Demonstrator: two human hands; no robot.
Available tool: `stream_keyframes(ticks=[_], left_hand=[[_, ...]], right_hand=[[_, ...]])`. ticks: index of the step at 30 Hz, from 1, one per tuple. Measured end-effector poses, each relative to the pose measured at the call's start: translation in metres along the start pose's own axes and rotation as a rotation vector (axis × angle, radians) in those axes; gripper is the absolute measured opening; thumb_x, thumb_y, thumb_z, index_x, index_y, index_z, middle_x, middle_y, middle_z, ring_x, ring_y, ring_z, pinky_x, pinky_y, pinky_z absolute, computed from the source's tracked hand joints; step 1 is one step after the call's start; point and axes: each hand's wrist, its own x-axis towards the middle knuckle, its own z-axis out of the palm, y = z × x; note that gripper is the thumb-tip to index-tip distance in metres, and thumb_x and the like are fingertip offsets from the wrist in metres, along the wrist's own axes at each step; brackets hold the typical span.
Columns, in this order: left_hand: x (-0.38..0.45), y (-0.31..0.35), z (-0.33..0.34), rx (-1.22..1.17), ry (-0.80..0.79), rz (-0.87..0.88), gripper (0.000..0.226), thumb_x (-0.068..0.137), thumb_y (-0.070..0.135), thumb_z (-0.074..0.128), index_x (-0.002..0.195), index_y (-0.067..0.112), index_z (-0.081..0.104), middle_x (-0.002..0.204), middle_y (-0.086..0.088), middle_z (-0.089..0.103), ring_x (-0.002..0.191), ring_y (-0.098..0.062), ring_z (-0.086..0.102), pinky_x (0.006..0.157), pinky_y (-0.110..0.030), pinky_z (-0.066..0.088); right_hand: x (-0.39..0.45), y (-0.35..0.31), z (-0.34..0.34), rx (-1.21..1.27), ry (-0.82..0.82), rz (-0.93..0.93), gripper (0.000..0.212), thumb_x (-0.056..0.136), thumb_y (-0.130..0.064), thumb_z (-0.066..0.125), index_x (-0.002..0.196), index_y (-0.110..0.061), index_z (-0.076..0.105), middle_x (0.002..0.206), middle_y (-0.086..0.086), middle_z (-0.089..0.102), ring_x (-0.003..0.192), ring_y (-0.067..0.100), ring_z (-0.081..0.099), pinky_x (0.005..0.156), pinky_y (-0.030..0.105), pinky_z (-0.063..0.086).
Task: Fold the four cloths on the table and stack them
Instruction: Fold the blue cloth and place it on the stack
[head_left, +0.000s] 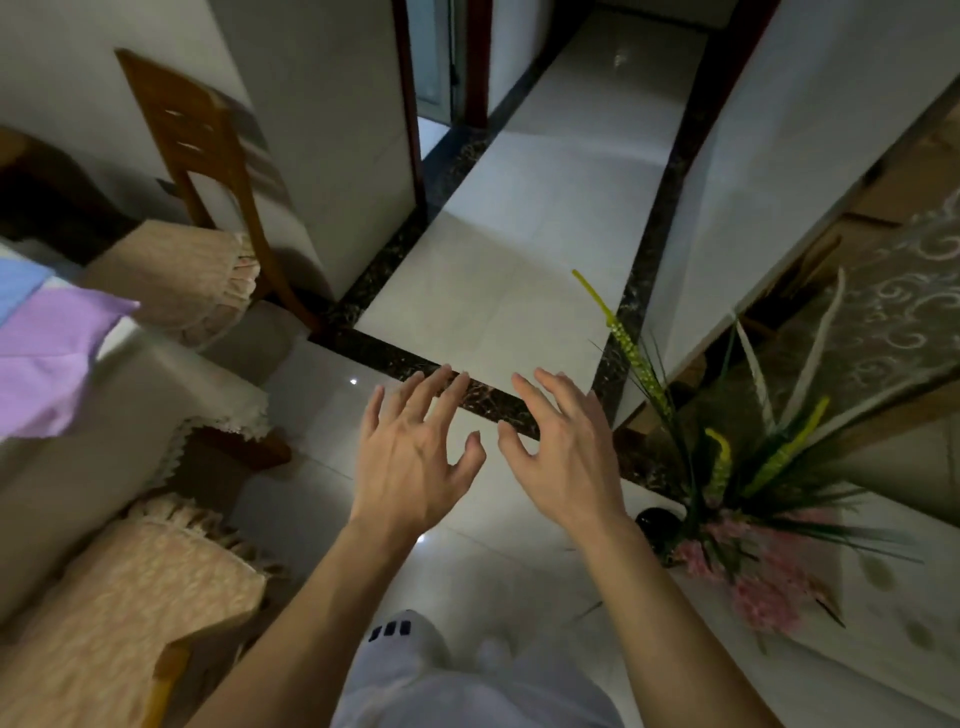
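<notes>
Cloths (47, 358) lie far left of both hands' spread, empty fingers (436, 395).

The left picture edge cuts off the table (62, 467), the purple cloth (47, 358) and the blue cloth (18, 286) lying on it, so their full extent and fold state cannot be determined, and no further cloths are in view.

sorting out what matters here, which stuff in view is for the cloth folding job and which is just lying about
For the job:
purple cloth
blue cloth
table
left hand, empty
right hand, empty

Just there:
wooden chair
cushioned seat
flower arrangement
</notes>
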Motion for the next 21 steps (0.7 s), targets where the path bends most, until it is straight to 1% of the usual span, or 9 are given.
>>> stream_keyframes(ticks=[4,9,11,13,16,21], left_hand=[[0.018,-0.021,-0.002,0.012,0.014,-0.107,0.065,0.091,0.058,0.034,0.149,0.030,0.037,0.153,0.002,0.042,0.142,-0.021,0.037,0.120,-0.049,0.016],[0.038,-0.060,-0.003,0.013,0.042,-0.234,0.065,0.090,0.059,0.033,0.147,0.029,0.042,0.150,0.001,0.047,0.139,-0.024,0.041,0.119,-0.055,0.023],[0.049,-0.083,-0.005,0.019,0.055,-0.278,0.064,0.090,0.060,0.033,0.146,0.029,0.043,0.149,0.000,0.048,0.139,-0.024,0.043,0.118,-0.055,0.025],[0.062,-0.110,-0.007,0.028,0.053,-0.324,0.065,0.091,0.060,0.032,0.147,0.030,0.042,0.150,0.001,0.047,0.141,-0.023,0.040,0.118,-0.055,0.024],[0.087,-0.152,-0.013,0.014,0.067,-0.376,0.064,0.091,0.060,0.033,0.148,0.030,0.040,0.152,0.002,0.044,0.142,-0.022,0.037,0.118,-0.055,0.023],[0.142,-0.223,-0.030,0.012,0.103,-0.419,0.063,0.092,0.057,0.039,0.149,0.030,0.037,0.154,0.003,0.041,0.143,-0.020,0.034,0.119,-0.052,0.022]], right_hand=[[0.038,-0.012,0.013,-0.006,-0.071,-0.089,0.057,0.095,-0.053,0.046,0.146,-0.030,0.046,0.151,-0.001,0.043,0.141,0.019,0.037,0.120,0.049,0.025],[0.084,-0.038,0.043,-0.005,-0.161,-0.185,0.058,0.095,-0.055,0.041,0.148,-0.030,0.043,0.153,0.000,0.041,0.144,0.018,0.034,0.120,0.047,0.019],[0.107,-0.055,0.057,0.001,-0.186,-0.222,0.061,0.094,-0.058,0.035,0.148,-0.030,0.043,0.153,0.000,0.041,0.144,0.018,0.034,0.120,0.046,0.019],[0.132,-0.074,0.071,0.007,-0.217,-0.259,0.064,0.093,-0.060,0.030,0.148,-0.030,0.042,0.154,0.000,0.040,0.144,0.018,0.034,0.120,0.046,0.019],[0.176,-0.104,0.091,0.007,-0.264,-0.311,0.062,0.093,-0.058,0.034,0.149,-0.031,0.040,0.156,0.001,0.038,0.146,0.018,0.030,0.121,0.047,0.018],[0.255,-0.162,0.122,0.028,-0.299,-0.368,0.061,0.093,-0.056,0.036,0.148,-0.029,0.042,0.155,0.001,0.039,0.145,0.018,0.031,0.121,0.047,0.020]])
